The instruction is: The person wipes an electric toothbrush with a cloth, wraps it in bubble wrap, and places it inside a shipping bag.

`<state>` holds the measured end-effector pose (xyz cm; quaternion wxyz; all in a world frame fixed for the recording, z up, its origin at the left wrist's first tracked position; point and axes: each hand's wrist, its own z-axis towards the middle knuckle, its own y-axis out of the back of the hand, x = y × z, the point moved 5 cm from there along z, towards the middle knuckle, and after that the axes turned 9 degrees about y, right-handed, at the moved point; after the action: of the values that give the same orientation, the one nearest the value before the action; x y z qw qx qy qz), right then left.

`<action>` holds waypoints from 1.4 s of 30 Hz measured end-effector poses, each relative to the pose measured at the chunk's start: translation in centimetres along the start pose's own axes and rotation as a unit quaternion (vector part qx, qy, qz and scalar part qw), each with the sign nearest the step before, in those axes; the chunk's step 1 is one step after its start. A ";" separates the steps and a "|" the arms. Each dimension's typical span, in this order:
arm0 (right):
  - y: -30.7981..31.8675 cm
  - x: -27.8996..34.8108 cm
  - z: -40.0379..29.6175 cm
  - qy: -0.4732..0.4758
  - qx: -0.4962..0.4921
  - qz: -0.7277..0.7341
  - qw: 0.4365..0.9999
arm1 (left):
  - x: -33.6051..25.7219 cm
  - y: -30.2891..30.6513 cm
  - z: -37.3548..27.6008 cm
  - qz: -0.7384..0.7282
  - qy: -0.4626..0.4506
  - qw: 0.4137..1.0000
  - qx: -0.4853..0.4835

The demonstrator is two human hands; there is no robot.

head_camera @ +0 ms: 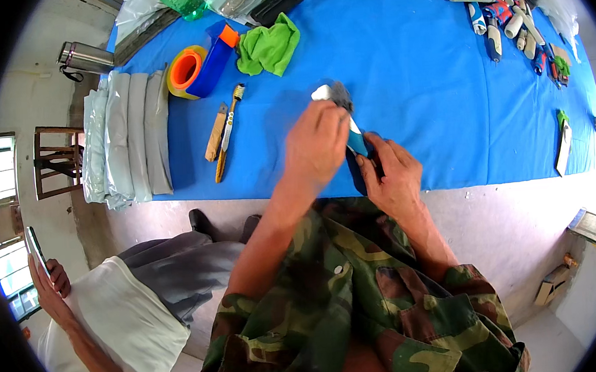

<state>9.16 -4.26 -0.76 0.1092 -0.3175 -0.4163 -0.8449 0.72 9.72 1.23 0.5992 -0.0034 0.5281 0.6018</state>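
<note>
Before me lies a table with a blue cloth [429, 140]. My right hand [390, 172] grips the teal lower part of a slim white-and-teal handheld item [357, 141], its exact kind unclear. Across its upper part is my left hand [320, 138], slightly blurred, with its fingers bent; what they pinch is hidden. Dark grey fuzzy material [342, 96] and a white piece [321, 92] show just beyond the left fingertips. Left of my hands lie a toothbrush [229, 126] and a small flat tool with a wooden handle [215, 135].
A tape dispenser [209, 70], a green cloth [269, 45] and folded plastic-wrapped material [139, 135] lie left. A steel flask [87, 58] stands beyond. Mixed handheld items [495, 3] are piled at the far right. A seated person [116, 323] holds a phone at my left.
</note>
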 end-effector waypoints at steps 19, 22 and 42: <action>-0.2 -0.5 -0.5 0.020 -0.011 -0.034 0.999 | 4.1 0.1 3.6 0.029 0.011 0.999 0.017; -0.3 -0.1 -0.4 0.021 0.000 -0.037 0.999 | 0.6 1.0 0.8 0.037 -0.070 0.997 0.025; -0.4 -1.0 -0.6 0.012 -0.005 -0.061 0.998 | 2.1 -1.8 4.5 0.007 -0.025 0.999 0.033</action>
<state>9.45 -4.59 -1.90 0.0604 -0.2820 -0.4295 -0.8558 4.25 13.61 0.75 0.6076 0.0351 0.5328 0.5880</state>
